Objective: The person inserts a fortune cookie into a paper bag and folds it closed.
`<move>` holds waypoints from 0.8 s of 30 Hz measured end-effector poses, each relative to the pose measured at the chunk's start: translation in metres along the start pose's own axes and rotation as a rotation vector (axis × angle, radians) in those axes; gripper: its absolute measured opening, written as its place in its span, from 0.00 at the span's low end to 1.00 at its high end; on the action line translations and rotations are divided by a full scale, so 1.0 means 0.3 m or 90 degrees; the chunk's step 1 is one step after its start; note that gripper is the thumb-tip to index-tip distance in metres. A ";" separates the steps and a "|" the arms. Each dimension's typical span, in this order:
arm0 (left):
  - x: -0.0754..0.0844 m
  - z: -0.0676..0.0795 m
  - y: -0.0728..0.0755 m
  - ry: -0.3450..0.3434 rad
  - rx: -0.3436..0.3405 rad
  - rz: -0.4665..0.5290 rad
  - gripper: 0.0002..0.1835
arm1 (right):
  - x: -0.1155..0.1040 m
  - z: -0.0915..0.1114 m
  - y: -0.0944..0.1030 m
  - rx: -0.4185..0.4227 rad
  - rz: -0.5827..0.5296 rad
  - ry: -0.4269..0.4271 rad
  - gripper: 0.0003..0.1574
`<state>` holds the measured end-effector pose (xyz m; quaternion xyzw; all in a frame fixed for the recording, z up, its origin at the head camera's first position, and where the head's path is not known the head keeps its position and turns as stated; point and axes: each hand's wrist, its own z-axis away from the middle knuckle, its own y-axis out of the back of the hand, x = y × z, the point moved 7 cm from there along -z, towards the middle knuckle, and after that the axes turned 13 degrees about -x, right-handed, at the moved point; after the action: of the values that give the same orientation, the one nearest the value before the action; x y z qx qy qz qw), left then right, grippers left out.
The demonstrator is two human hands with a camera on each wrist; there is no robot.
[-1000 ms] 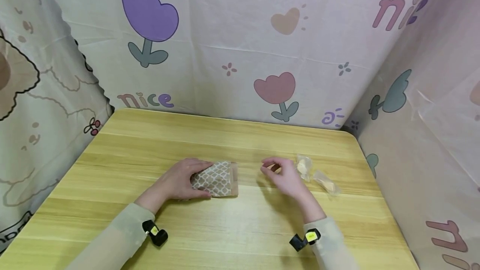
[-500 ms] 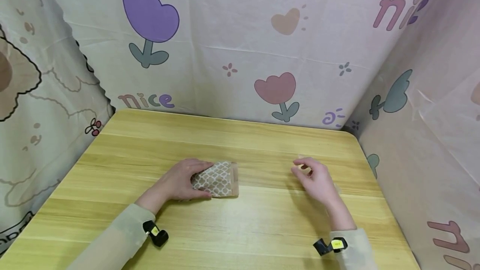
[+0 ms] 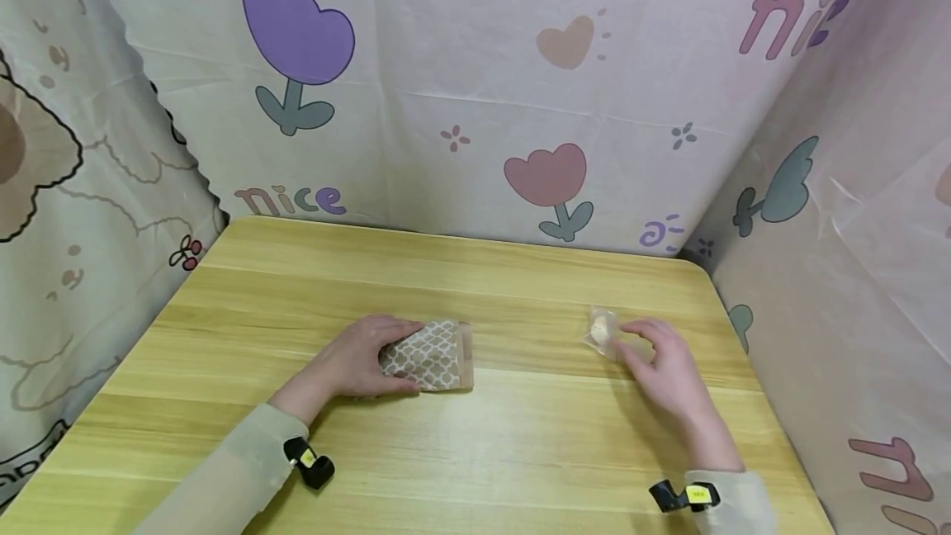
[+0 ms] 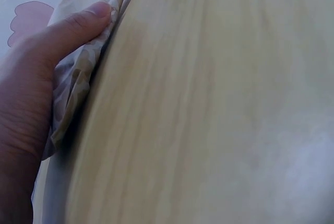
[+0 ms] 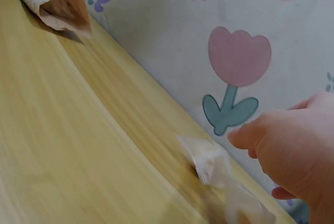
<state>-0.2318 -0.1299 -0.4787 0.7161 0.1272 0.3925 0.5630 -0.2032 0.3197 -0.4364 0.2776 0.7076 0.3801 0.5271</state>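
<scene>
A small paper bag [image 3: 431, 357] with a white lattice pattern lies on the table. My left hand [image 3: 358, 360] grips its left end, thumb on the near side and fingers on the far side. In the right wrist view the mouth of the bag [image 5: 65, 10] gapes open. Over at the right, my right hand [image 3: 669, 370] hovers with thumb and fingers curved and apart, nothing seen between them. A clear-wrapped packet [image 3: 600, 330] with a pale content lies just left of its fingertips. A second wrapped packet [image 5: 250, 205] shows in the right wrist view; the hand hides it from the head view.
The wood-grain table [image 3: 475, 452] ends at the back against a printed curtain [image 3: 446, 64]. Another curtain [image 3: 854, 287] hangs along the right side, and one more [image 3: 96, 147] along the left.
My right hand has moved right, passing over the first packet, which shows again, to the second packet, now covered in the head view. The left hand and paper bag have stayed put.
</scene>
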 end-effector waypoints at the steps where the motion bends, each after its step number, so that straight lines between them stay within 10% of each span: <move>1: 0.000 0.000 0.000 -0.001 0.000 0.000 0.53 | 0.008 0.003 0.004 0.002 -0.002 0.000 0.18; 24: -0.009 -0.001 -0.006 -0.011 0.009 0.003 0.53 | 0.180 0.082 -0.012 -0.075 0.003 -0.074 0.34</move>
<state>-0.2333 -0.1308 -0.4813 0.7239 0.1236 0.3865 0.5580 -0.1952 0.3665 -0.4722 0.2691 0.6516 0.4055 0.5819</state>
